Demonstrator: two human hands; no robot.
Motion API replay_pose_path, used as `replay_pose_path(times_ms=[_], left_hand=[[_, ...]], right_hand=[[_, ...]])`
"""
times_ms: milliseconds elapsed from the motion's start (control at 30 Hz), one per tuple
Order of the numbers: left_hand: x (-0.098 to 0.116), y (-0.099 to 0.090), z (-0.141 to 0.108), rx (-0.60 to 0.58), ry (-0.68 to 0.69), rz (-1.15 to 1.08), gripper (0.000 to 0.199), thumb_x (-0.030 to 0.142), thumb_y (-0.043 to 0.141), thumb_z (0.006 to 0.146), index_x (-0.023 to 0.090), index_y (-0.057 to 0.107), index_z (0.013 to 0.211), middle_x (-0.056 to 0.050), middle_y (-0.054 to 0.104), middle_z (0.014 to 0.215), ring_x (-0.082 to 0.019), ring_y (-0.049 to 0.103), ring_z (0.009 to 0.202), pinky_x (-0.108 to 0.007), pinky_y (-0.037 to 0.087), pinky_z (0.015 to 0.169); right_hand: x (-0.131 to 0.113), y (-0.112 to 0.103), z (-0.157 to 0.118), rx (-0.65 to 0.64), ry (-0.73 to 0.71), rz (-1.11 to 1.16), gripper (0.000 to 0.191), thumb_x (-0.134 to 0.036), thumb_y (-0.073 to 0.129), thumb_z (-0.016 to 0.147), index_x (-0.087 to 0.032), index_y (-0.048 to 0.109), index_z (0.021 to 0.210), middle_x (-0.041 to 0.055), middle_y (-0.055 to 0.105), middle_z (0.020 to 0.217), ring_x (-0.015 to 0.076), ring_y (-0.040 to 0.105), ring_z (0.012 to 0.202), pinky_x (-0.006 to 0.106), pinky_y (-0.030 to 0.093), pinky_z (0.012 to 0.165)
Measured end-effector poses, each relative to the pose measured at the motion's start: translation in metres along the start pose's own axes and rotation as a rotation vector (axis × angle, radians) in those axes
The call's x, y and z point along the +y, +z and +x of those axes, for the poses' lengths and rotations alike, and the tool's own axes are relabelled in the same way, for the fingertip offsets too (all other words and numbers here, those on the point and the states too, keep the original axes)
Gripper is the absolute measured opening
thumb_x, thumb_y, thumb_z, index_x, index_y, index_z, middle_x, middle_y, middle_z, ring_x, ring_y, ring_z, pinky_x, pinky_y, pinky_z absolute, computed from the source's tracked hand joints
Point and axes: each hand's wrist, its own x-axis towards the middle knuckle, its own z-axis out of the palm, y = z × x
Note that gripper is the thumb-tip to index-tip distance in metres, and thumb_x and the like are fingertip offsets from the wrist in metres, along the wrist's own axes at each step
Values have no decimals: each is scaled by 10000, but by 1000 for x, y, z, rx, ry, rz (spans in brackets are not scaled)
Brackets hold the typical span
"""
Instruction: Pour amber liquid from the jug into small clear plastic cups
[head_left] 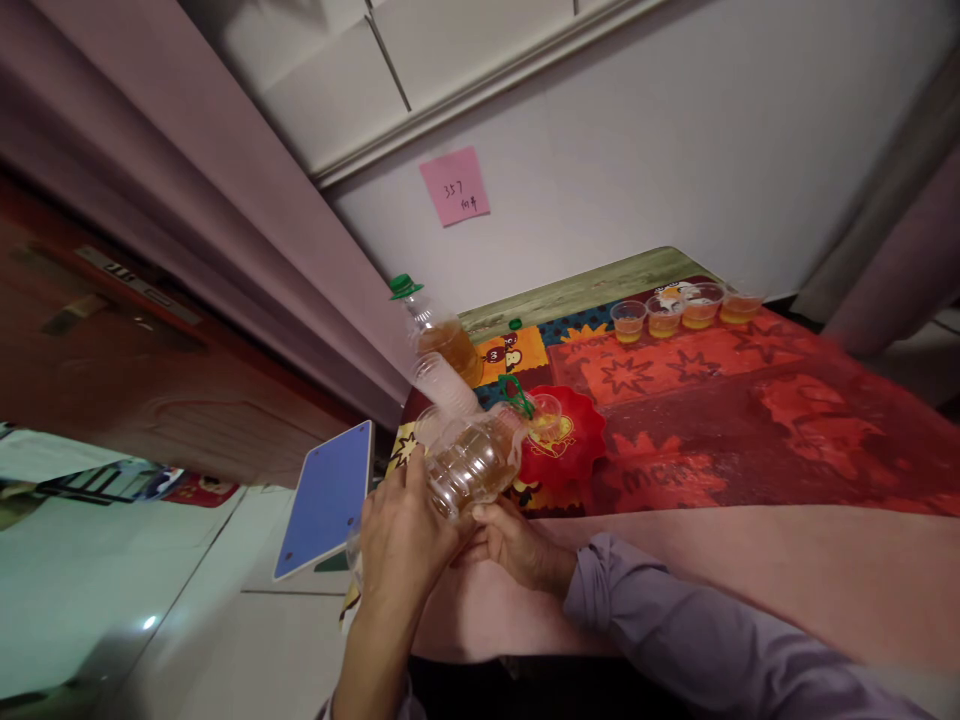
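Note:
A clear plastic bottle of amber liquid lies tilted in both my hands, its mouth towards a small clear cup. My left hand is closed around the bottle's rear part, while my right hand grips it from below and from the right. Some yellow liquid shows in the cup, which stands on a red scalloped plate. A green plastic handle shows by the bottle's neck. Just beyond the bottle is a leaning stack of clear cups.
Behind the stack stands a second bottle with a green top. A green cap lies nearby. Several cups of amber liquid line the table's far right. A blue board is at the left, beside the patterned tablecloth.

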Motion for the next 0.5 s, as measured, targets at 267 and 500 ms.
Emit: replay_pose_path(times_ms=[267,500], left_hand=[[2,-3,0,-20,-11,14,936,442,816,837,97,520,1656,-275,751,1358,-479,731,1282,-578,554,1071],[2,-2,-1,-30,-24,16,968,475,816,852,111,484,1685,-269,742,1399,-461,728,1303,-550,548,1078]], right_hand=[[2,0,1,7,-8,-1,500,-524,768,914,-225,665,1300,83,830,1118,234,795,881,408,646,819],[0,1,1,7,-2,4,484,-505,767,917,-227,667,1300,84,823,1139,235,787,892,400,639,806]])
